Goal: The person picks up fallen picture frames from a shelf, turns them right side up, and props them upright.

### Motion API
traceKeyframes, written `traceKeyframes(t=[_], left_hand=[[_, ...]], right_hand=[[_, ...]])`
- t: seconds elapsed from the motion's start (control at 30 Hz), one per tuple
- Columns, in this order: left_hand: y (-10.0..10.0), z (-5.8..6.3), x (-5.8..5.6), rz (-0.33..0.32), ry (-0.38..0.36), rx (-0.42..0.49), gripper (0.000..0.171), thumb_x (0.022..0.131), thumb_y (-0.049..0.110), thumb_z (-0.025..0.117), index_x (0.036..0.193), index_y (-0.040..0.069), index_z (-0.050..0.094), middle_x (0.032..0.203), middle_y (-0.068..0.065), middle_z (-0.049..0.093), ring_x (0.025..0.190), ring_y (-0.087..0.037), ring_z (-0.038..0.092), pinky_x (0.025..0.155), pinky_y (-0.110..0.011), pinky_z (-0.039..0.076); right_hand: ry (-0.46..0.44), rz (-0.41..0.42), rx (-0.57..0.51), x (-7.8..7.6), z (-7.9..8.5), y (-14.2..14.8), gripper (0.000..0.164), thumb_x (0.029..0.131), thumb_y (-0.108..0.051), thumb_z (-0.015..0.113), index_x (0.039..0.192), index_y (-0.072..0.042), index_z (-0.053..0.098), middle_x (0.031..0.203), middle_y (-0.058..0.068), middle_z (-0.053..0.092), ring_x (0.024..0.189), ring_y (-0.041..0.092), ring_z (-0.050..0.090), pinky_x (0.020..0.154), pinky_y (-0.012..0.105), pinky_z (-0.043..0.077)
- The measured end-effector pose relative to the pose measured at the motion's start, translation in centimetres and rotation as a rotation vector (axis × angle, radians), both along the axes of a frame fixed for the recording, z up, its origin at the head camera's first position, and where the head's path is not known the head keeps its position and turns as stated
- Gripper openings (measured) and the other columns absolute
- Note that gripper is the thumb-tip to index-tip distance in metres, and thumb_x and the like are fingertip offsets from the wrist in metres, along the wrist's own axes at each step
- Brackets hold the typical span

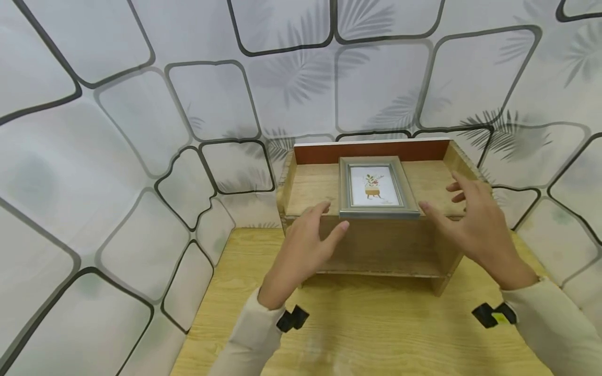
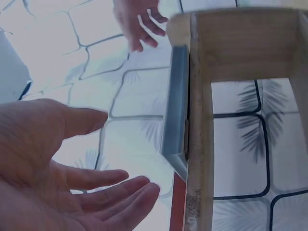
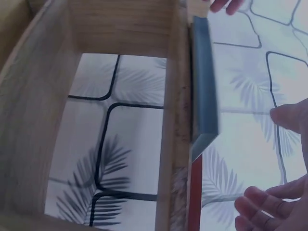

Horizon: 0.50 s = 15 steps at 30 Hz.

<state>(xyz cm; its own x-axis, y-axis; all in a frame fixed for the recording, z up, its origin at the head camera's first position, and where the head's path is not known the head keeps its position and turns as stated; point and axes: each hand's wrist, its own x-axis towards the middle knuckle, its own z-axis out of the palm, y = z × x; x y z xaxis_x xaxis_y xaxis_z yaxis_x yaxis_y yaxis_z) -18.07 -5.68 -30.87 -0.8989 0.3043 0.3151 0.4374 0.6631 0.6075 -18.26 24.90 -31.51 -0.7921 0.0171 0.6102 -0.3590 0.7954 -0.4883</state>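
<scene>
A picture frame (image 1: 345, 188) with a grey-silver border lies face up on the top board of a small wooden shelf (image 1: 376, 245). Its print (image 1: 373, 187) shows a plant in an orange pot. To its left, my left hand (image 1: 303, 245) hovers with thumb and fingers spread, apart from the frame. On the other side my right hand (image 1: 475, 224) is held likewise, its thumb near the frame's front right corner. Both wrist views show the frame's edge (image 2: 175, 103) along the shelf board, with nothing between the fingers of either hand.
The shelf stands on a yellow wood-grain table (image 1: 376, 324), against a wall covering (image 1: 301, 78) patterned with dark rounded outlines and leaves. A red-brown strip (image 1: 371, 151) runs along the shelf's back. Below the top board is an open compartment (image 3: 110, 134).
</scene>
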Motion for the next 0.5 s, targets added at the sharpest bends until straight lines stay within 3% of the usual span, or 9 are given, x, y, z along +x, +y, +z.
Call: traceKeyframes(t=[0.1, 0.33, 0.5], left_hand=[[0.9, 0.9, -2.2, 0.028, 0.039, -0.004, 0.06, 0.101, 0.039, 0.062, 0.147, 0.002, 0.049, 0.137, -0.015, 0.058, 0.124, -0.031, 0.056, 0.102, -0.047, 0.046], [2.8, 2.1, -6.3, 0.072, 0.014, -0.072, 0.056, 0.101, 0.037, 0.061, 0.141, -0.003, 0.054, 0.133, -0.018, 0.059, 0.118, -0.03, 0.056, 0.101, -0.044, 0.045], [3.6, 2.0, -7.9, 0.065, -0.035, -0.205, 0.038, 0.102, 0.039, 0.059, 0.104, 0.001, 0.065, 0.108, -0.016, 0.061, 0.1, -0.031, 0.055, 0.086, -0.04, 0.046]], right_hand=[[-0.121, -0.015, 0.009, -1.8, 1.5, -0.4, 0.083, 0.092, -0.044, 0.07, 0.149, 0.009, 0.039, 0.125, 0.027, 0.057, 0.106, 0.045, 0.057, 0.079, 0.06, 0.041], [-0.395, 0.048, 0.068, -5.3, 3.0, -1.0, 0.086, 0.094, -0.057, 0.063, 0.145, 0.009, 0.042, 0.131, 0.033, 0.054, 0.115, 0.05, 0.056, 0.087, 0.064, 0.046], [-0.516, 0.063, 0.182, -7.0, 3.0, -1.3, 0.093, 0.093, -0.063, 0.06, 0.137, 0.017, 0.045, 0.126, 0.04, 0.056, 0.112, 0.052, 0.058, 0.089, 0.063, 0.047]])
